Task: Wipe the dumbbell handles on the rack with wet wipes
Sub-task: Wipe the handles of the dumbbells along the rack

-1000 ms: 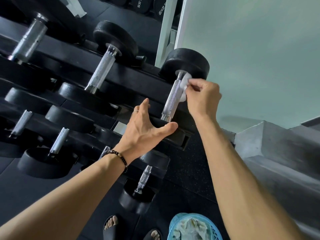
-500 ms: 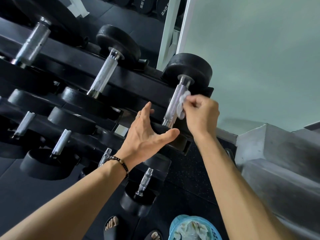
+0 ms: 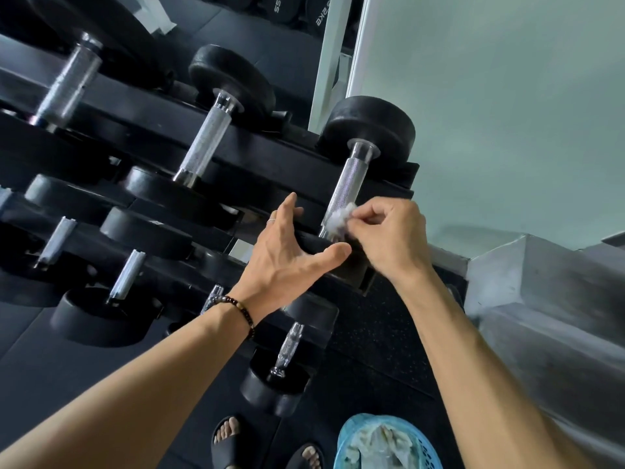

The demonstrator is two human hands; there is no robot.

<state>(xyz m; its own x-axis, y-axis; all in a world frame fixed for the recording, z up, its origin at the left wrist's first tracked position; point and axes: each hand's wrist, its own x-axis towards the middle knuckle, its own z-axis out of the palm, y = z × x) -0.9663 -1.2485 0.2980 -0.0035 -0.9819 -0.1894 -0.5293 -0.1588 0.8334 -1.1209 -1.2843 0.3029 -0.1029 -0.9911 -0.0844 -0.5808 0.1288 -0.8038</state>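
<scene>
Head view: seven handles on one rack, right hand pinching one wipe on a handle, left hand spread, pale wall.

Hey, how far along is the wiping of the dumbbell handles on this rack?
Done: can't confirm any handle as finished; nothing shows which are clean. In hand: the right hand pinches a wet wipe against the near end of the rightmost top-row handle, while the left hand rests open on the rack. Possibly left: the neighbouring handle and the lower-row ones, like this handle.
</scene>
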